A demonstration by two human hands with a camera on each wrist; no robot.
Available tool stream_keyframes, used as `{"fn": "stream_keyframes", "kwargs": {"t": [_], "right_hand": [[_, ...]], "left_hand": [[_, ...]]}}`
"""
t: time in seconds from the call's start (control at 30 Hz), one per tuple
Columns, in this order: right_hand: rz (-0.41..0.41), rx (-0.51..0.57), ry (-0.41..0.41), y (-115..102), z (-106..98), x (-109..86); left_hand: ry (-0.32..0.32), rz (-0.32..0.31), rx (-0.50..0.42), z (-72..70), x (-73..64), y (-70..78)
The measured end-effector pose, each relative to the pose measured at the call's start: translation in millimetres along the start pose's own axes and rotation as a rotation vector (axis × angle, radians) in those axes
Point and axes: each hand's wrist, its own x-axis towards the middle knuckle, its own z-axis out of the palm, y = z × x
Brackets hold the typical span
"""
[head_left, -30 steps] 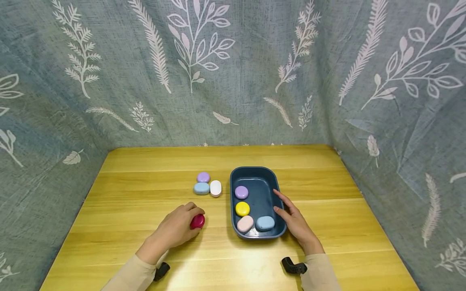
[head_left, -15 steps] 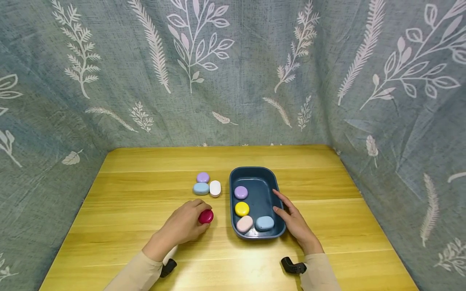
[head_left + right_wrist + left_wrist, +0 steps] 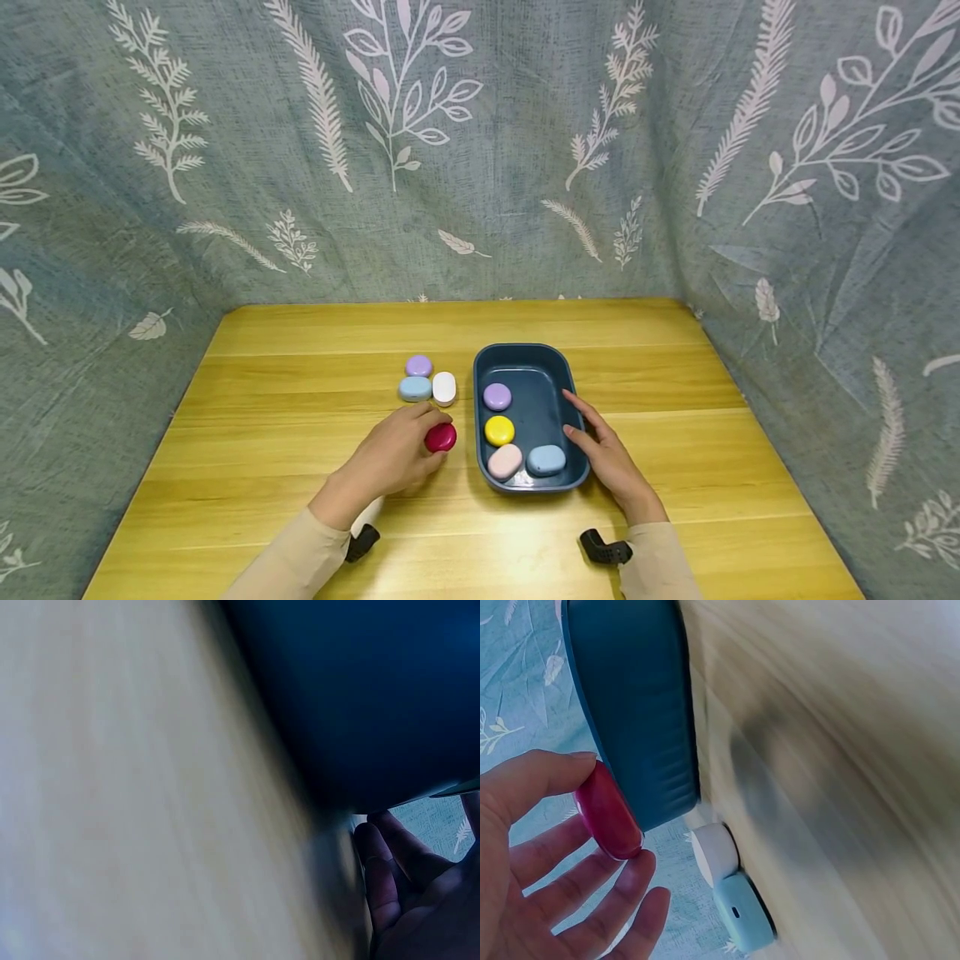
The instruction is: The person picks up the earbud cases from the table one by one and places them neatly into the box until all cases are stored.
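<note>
My left hand (image 3: 401,450) pinches a glossy red earbud case (image 3: 441,437) between thumb and fingers, left of the dark blue tray (image 3: 538,375). In the left wrist view the red case (image 3: 610,814) overlaps the tray's wall, above the table. My right hand (image 3: 617,467) rests at the tray's right side, its thumb and index fingertips at the rim and fingers fairly straight. Inside the tray lie a purple case (image 3: 497,397), a yellow case (image 3: 499,431), a pale pink case (image 3: 505,461) and a light blue case (image 3: 547,460). The right wrist view shows other fingers (image 3: 379,862) low beside the tray's wall.
Back left of the tray, a second purple case (image 3: 418,366), a second light blue case (image 3: 416,388) and a white case (image 3: 444,388) stand close together on the wooden table (image 3: 300,375). A patterned curtain (image 3: 480,167) hangs behind and at both sides.
My left hand has moved right and slightly away from me, bringing the red earbud case closer to the tray. The right hand and the tray stay in place.
</note>
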Motion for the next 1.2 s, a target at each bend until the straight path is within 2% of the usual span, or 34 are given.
{"fn": "stream_keyframes", "kwargs": {"t": [0.37,0.63,0.97,1.2], "right_hand": [[-0.013,-0.003,0.003,3,-1,1.2],[-0.001,0.004,0.009,3,-1,3.8],[-0.013,0.002,0.008,5,-1,4.4],[-0.008,-0.005,0.01,7,-1,4.4]], "left_hand": [[-0.003,0.032,-0.021,-2.0,12.8,11.4],[-0.032,0.036,-0.029,-2.5,25.2,21.5],[-0.057,0.044,-0.019,-0.4,33.6,30.5],[-0.069,0.075,-0.021,0.0,41.6,37.6]]}}
